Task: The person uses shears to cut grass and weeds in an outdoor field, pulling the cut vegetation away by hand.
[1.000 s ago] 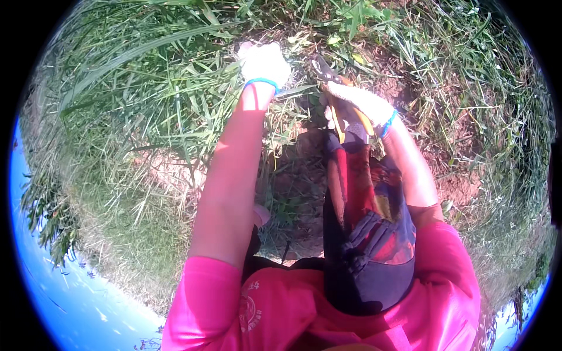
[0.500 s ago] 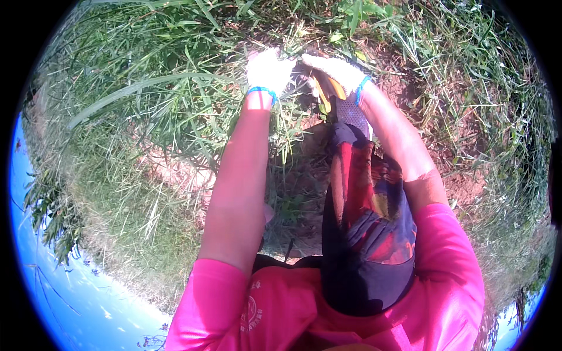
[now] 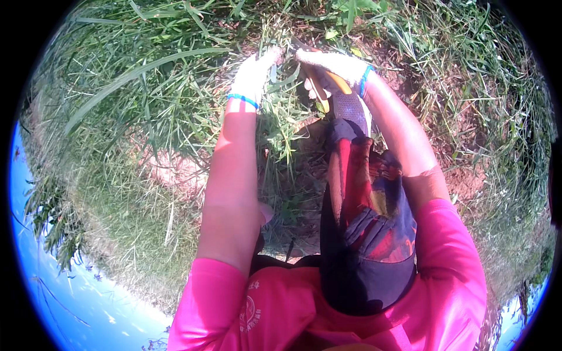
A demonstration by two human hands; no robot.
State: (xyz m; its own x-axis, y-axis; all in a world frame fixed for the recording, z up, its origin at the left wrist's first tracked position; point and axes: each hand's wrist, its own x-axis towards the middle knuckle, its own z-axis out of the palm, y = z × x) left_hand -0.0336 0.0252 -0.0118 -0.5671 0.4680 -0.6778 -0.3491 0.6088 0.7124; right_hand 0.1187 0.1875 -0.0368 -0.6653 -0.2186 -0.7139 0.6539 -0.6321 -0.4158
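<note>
My left hand (image 3: 253,75), in a white glove with a blue cuff, reaches into the grass (image 3: 278,88) ahead of me. Its fingers look closed around some blades, though the overexposed glove blurs their outline. To its right, my right hand (image 3: 336,65) wears a matching glove and grips pruning shears (image 3: 319,88). Their two yellow-and-dark handles spread apart below the palm, pointing back toward me. A dark blade end shows past the fingers, close to the grass stems; its tip is lost among them.
Just below the shears is my grey mesh shoe (image 3: 350,110), under my bent knee in dark patterned trousers (image 3: 369,234). Tall grass (image 3: 146,76) stands thick to the left. Reddish bare soil (image 3: 468,178) shows on the right, with dry cut stems about it.
My left hand has shifted left, away from the right hand, and its fingers now point up and right. My right hand stays nearly in place with the shears, their handles slightly moved.
</note>
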